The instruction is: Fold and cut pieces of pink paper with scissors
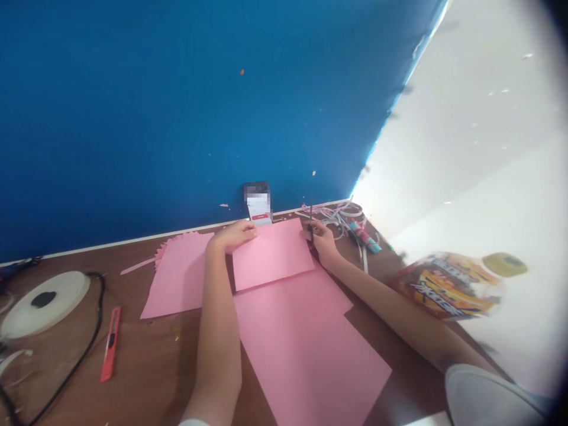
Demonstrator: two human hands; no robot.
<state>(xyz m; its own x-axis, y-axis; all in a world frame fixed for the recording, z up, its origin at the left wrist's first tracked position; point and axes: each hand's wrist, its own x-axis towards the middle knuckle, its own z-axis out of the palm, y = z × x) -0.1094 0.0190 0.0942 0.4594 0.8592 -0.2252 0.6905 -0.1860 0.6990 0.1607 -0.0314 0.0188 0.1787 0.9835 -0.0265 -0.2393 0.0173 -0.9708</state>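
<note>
A pink paper sheet (pixel 273 254) is raised along its far side over a larger pink sheet (pixel 302 331) on the brown table; whether the two are joined by a fold I cannot tell. My left hand (pixel 234 235) grips the upper left edge of the raised sheet, thumb and fingers closed on it. At its right edge is my right hand (pixel 322 241), closed around a slim dark pointed tool (pixel 311 222) that stands upright; its exact kind is too small to make out. Another pink sheet (pixel 184 275) with a fringed far edge lies left of my left forearm.
A phone (pixel 258 201) leans against the blue wall. White cord-like strips (pixel 339 216) and a light-blue and red tube (pixel 366 238) lie at the right back. A large labelled bottle (pixel 452 287) is at right. Left are a red cutter knife (pixel 110 343), black cable (pixel 98 319) and white disc (pixel 66 296).
</note>
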